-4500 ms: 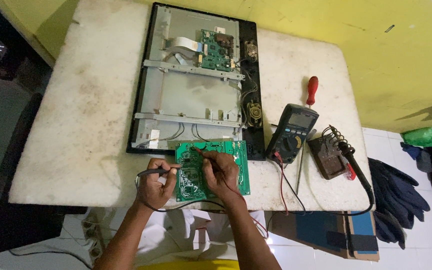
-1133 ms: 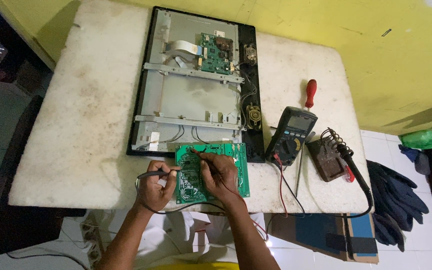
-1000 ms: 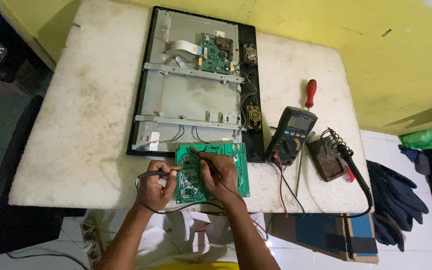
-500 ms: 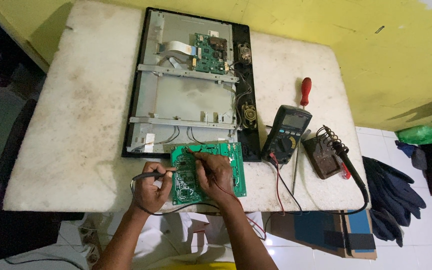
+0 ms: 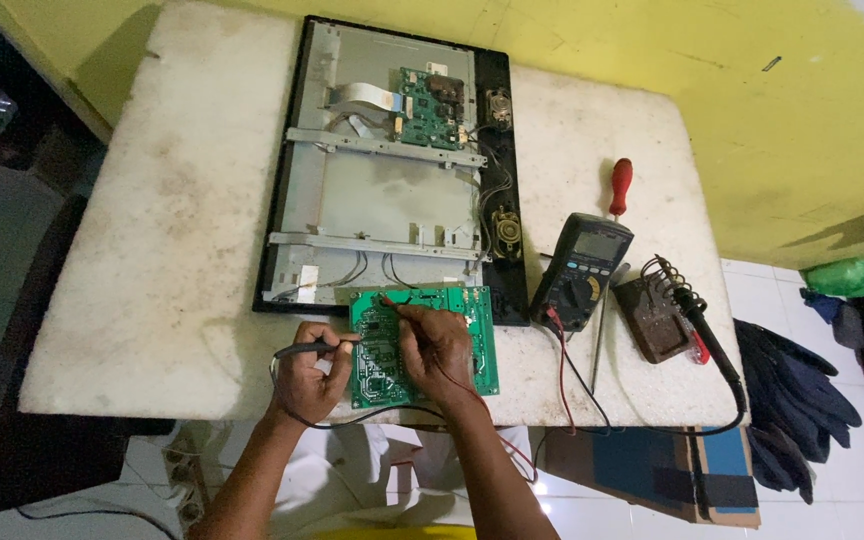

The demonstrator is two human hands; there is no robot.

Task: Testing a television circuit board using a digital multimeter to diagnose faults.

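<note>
While clamped on probes, left hand [image 5: 310, 372] and right hand [image 5: 437, 345] over green circuit board [image 5: 472, 345].

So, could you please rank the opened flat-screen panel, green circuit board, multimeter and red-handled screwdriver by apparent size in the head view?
1. Opened flat-screen panel
2. Green circuit board
3. Dark multimeter
4. Red-handled screwdriver, longer but far slimmer

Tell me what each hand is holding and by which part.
The left hand grips the black probe by its handle. The right hand pinches the red probe near its tip, over the green circuit board.
</note>
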